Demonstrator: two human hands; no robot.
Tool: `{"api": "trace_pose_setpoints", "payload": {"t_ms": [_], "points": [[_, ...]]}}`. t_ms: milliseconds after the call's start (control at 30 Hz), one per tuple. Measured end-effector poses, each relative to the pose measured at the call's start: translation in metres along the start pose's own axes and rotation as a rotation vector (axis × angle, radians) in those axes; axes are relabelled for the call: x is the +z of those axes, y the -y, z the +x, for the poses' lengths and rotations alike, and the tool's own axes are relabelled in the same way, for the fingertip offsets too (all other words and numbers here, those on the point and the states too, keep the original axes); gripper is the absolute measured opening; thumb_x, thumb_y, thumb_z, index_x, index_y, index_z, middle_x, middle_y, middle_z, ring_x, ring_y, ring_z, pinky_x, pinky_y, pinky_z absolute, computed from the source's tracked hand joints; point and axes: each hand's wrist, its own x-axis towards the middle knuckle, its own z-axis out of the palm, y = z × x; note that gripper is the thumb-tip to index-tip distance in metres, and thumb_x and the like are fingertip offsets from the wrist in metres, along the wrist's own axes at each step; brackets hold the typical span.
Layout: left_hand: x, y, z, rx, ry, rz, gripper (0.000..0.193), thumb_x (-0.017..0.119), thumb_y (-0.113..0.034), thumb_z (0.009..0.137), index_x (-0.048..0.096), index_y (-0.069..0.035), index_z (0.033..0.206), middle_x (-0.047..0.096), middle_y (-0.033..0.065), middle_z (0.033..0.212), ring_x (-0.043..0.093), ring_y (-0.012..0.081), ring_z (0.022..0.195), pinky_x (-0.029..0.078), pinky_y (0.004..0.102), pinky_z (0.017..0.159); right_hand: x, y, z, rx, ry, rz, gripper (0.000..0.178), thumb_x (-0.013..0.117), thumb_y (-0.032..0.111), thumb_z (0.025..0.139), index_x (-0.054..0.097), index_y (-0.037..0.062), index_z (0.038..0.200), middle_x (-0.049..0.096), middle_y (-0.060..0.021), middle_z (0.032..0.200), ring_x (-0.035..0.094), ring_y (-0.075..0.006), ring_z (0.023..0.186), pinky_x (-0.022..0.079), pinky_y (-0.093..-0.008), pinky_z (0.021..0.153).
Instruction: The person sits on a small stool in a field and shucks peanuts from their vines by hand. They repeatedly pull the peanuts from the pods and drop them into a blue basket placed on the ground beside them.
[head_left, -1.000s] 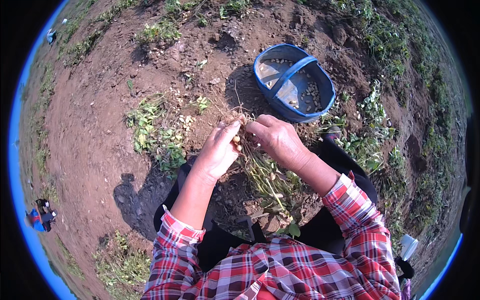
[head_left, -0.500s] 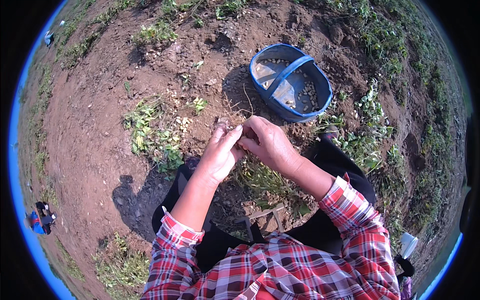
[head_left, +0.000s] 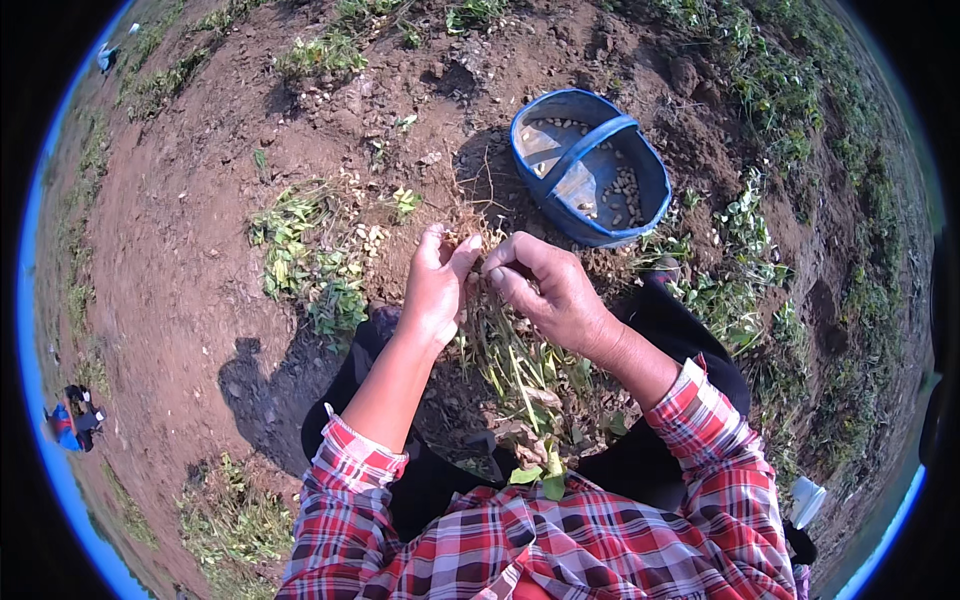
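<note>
My left hand point(head_left: 434, 292) is closed around the root end of an uprooted peanut plant point(head_left: 515, 365). Thin brown roots point(head_left: 468, 218) stick out beyond its fingers, while the green and yellowing stems and leaves hang back toward my shirt. Beside it, my right hand point(head_left: 553, 298) has thumb and forefinger bent together close to the roots; what lies between those fingertips is too small to make out. A blue basket point(head_left: 606, 131) with a broad handle stands just past my right hand, with peanut pods point(head_left: 622, 192) scattered on its bottom.
Left of my hands lie pulled leafy plants point(head_left: 290, 240) and a few loose pods point(head_left: 371, 238) on brown soil. Green plants point(head_left: 745, 240) line the right side. Another person point(head_left: 73, 418) is far off at the left edge. My dark-clad legs flank the plant.
The plant's stems and leaves have swung into view below my hands, over the pale frame-like object seen earlier. My right fingertips have parted slightly from my left hand.
</note>
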Motion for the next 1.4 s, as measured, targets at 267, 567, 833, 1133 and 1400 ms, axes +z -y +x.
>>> {"api": "trace_pose_setpoints", "payload": {"t_ms": [267, 567, 833, 1133, 1400], "points": [[0.0, -0.004, -0.011, 0.035, 0.317, 0.031, 0.074, 0.07, 0.006, 0.078, 0.03, -0.005, 0.138, 0.055, 0.0046, 0.112, 0.057, 0.015, 0.104, 0.05, 0.029, 0.09, -0.016, -0.006, 0.012, 0.319, -0.066, 0.612, 0.009, 0.052, 0.012, 0.098, 0.055, 0.007, 0.09, 0.052, 0.0037, 0.073, 0.047, -0.0029, 0.059, 0.039, -0.0183, 0.051], [0.004, -0.009, -0.012, -0.085, 0.352, -0.078, 0.054, 0.066, -0.006, 0.088, 0.038, -0.006, 0.134, 0.052, 0.0026, 0.118, 0.053, 0.0126, 0.108, 0.047, 0.0306, 0.09, -0.005, -0.017, 0.011, 0.326, -0.164, 0.423, 0.014, 0.057, 0.012, 0.095, 0.057, 0.0048, 0.083, 0.052, 0.0071, 0.068, 0.044, -0.0008, 0.061, 0.038, -0.0201, 0.054], [-0.011, -0.008, -0.006, -0.014, 0.133, -0.134, 0.032, 0.061, -0.015, 0.093, 0.045, -0.007, 0.12, 0.053, 0.0022, 0.11, 0.054, 0.0122, 0.098, 0.047, 0.0302, 0.08, -0.021, -0.005, 0.017, 0.245, -0.224, 0.236, 0.01, 0.05, 0.011, 0.097, 0.053, 0.0021, 0.093, 0.06, -0.0041, 0.08, 0.058, -0.0086, 0.061, 0.047, -0.0231, 0.051], [-0.002, -0.007, -0.007, 0.018, 0.236, -0.088, 0.044, 0.068, -0.014, 0.088, 0.043, -0.003, 0.122, 0.055, 0.0077, 0.112, 0.058, 0.0162, 0.1, 0.049, 0.0312, 0.085, 0.005, -0.02, 0.0, -0.075, 0.054, -0.618, 0.027, 0.065, 0.015, 0.083, 0.051, 0.0055, 0.104, 0.057, -0.015, 0.092, 0.061, -0.0354, 0.086, 0.051, -0.0446, 0.07], [-0.003, -0.005, -0.012, 0.062, 0.341, 0.584, 0.082, 0.08, -0.002, 0.07, 0.033, -0.001, 0.137, 0.055, 0.0149, 0.125, 0.056, 0.0209, 0.113, 0.048, 0.0324, 0.093, -0.007, -0.02, -0.003, 0.103, 0.106, -0.345, 0.019, 0.061, 0.016, 0.084, 0.051, 0.0013, 0.091, 0.062, -0.0155, 0.073, 0.063, -0.0361, 0.07, 0.049, -0.0435, 0.062]]}}
